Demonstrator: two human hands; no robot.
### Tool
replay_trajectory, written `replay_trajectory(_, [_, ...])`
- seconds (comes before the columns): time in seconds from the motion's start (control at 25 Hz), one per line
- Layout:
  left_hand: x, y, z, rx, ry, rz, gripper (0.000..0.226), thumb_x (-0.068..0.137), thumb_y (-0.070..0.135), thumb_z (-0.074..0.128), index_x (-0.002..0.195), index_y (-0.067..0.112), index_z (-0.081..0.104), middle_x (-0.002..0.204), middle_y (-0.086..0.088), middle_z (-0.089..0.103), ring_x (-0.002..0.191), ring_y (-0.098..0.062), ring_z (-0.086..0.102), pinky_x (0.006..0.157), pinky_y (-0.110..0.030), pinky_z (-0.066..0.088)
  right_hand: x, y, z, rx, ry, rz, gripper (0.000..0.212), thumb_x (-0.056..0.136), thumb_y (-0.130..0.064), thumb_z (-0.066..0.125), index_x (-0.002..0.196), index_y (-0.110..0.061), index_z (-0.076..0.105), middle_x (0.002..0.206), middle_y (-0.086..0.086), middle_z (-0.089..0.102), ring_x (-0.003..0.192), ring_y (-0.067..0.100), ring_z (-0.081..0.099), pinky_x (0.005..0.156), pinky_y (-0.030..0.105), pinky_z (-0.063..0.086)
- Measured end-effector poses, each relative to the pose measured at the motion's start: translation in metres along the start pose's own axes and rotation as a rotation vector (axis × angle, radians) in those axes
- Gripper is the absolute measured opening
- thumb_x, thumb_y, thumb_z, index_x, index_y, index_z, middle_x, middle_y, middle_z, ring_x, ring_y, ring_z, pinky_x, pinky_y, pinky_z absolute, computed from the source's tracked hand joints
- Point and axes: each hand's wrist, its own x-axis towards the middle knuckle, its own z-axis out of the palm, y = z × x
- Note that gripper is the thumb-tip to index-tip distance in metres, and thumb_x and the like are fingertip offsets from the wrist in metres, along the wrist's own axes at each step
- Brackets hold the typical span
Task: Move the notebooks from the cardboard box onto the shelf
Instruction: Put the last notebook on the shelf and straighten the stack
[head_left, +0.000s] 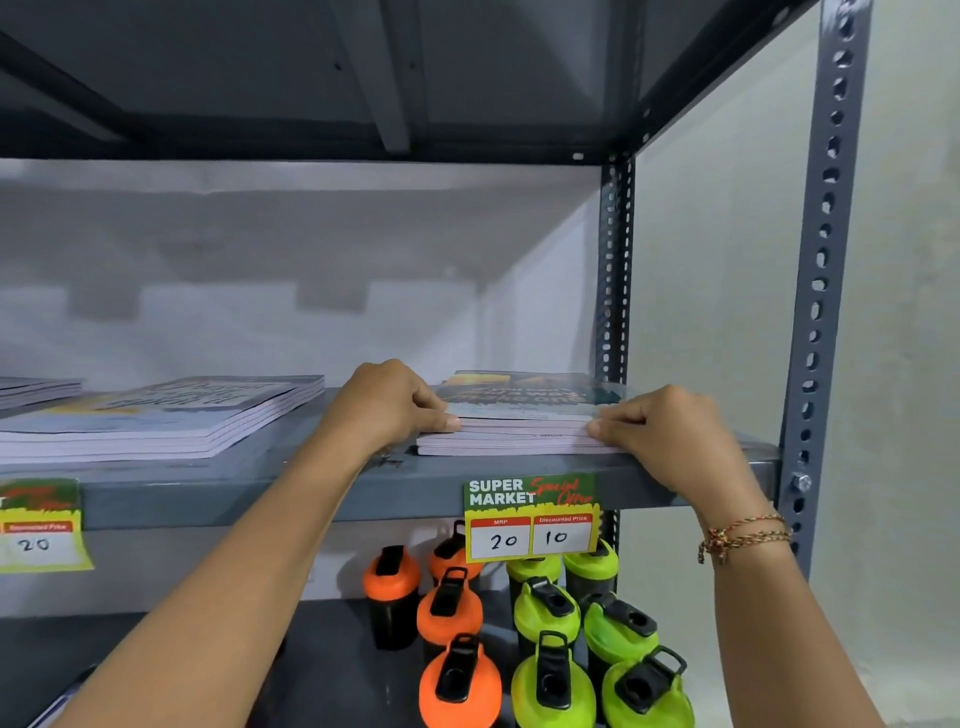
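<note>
A small stack of notebooks (524, 415) with a dark printed cover lies flat at the right end of the grey metal shelf (332, 483). My left hand (392, 402) grips the stack's left side, thumb pressed on its front edge. On the stack's right side, my right hand (670, 434) holds the front corner. A taller stack of notebooks (166, 415) with a pale cover rests further left on the same shelf, and another pile (36, 388) shows at the far left edge. The cardboard box is out of view.
A price tag (531, 517) reading 20 and 10 hangs from the shelf edge below the held stack; another tag (41, 525) hangs at left. Orange bottles (449, 613) and green bottles (576, 623) crowd the lower shelf. A perforated upright (823, 270) stands right of my hands.
</note>
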Motion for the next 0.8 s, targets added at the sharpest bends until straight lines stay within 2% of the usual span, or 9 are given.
replay_trajectory(0.16, [-0.001, 0.000, 0.005, -0.002, 0.053, 0.032, 0.030, 0.074, 0.030, 0.078, 0.099, 0.013, 0.077, 0.109, -0.007, 0.075, 0.093, -0.013, 0.059, 0.075, -0.022, 0.041, -0.001, -0.003, 0.003, -0.079, 0.029, 0.011, 0.029, 0.083, -0.028, 0.068, 0.091, -0.001, 0.073, 0.104, 0.022, 0.072, 0.100, 0.037, 0.062, 0.086, 0.040, 0.053])
replay_trajectory(0.32, [0.001, 0.002, 0.005, 0.001, 0.033, 0.014, 0.031, 0.075, 0.029, 0.078, 0.100, 0.012, 0.077, 0.112, -0.008, 0.073, 0.094, -0.014, 0.057, 0.077, -0.022, 0.041, -0.002, -0.005, 0.005, -0.141, 0.059, 0.011, 0.031, 0.082, -0.027, 0.069, 0.091, 0.002, 0.072, 0.101, 0.024, 0.072, 0.098, 0.038, 0.062, 0.085, 0.043, 0.054])
replay_trajectory(0.4, [0.003, 0.003, 0.003, 0.011, 0.004, 0.008, 0.031, 0.077, 0.027, 0.076, 0.103, 0.011, 0.076, 0.118, -0.007, 0.071, 0.107, -0.017, 0.059, 0.079, -0.021, 0.039, -0.003, -0.006, 0.005, -0.166, 0.074, 0.011, 0.029, 0.082, -0.027, 0.069, 0.090, 0.000, 0.073, 0.099, 0.022, 0.072, 0.096, 0.038, 0.063, 0.084, 0.040, 0.055])
replay_trajectory(0.48, [0.002, 0.004, 0.003, 0.017, -0.005, 0.001, 0.030, 0.078, 0.026, 0.076, 0.104, 0.012, 0.075, 0.121, -0.005, 0.069, 0.112, -0.017, 0.058, 0.079, -0.020, 0.038, -0.004, -0.006, 0.005, -0.171, 0.083, 0.020, 0.026, 0.082, -0.029, 0.069, 0.092, -0.005, 0.075, 0.101, 0.018, 0.073, 0.095, 0.036, 0.063, 0.083, 0.034, 0.055])
replay_trajectory(0.56, [0.001, 0.004, 0.004, 0.015, 0.015, -0.007, 0.030, 0.077, 0.027, 0.076, 0.103, 0.012, 0.076, 0.118, -0.006, 0.071, 0.110, -0.018, 0.060, 0.078, -0.020, 0.039, -0.004, -0.007, 0.004, -0.150, 0.089, 0.041, 0.024, 0.081, -0.029, 0.071, 0.095, -0.010, 0.075, 0.103, 0.016, 0.073, 0.095, 0.034, 0.064, 0.082, 0.032, 0.053])
replay_trajectory(0.64, [-0.001, 0.005, 0.004, 0.011, 0.042, -0.019, 0.030, 0.076, 0.027, 0.077, 0.101, 0.011, 0.076, 0.114, -0.007, 0.073, 0.108, -0.018, 0.061, 0.078, -0.021, 0.040, -0.004, -0.005, 0.000, -0.114, 0.083, 0.035, 0.024, 0.080, -0.028, 0.072, 0.092, -0.007, 0.076, 0.103, 0.016, 0.074, 0.096, 0.033, 0.065, 0.083, 0.033, 0.054])
replay_trajectory(0.8, [-0.009, 0.007, 0.002, 0.039, 0.090, -0.019, 0.031, 0.073, 0.028, 0.079, 0.099, 0.010, 0.077, 0.112, -0.008, 0.073, 0.108, -0.021, 0.061, 0.079, -0.023, 0.042, -0.006, 0.001, -0.010, -0.025, 0.055, 0.010, 0.024, 0.079, -0.025, 0.074, 0.098, -0.011, 0.075, 0.110, 0.006, 0.073, 0.104, 0.023, 0.063, 0.085, 0.022, 0.045])
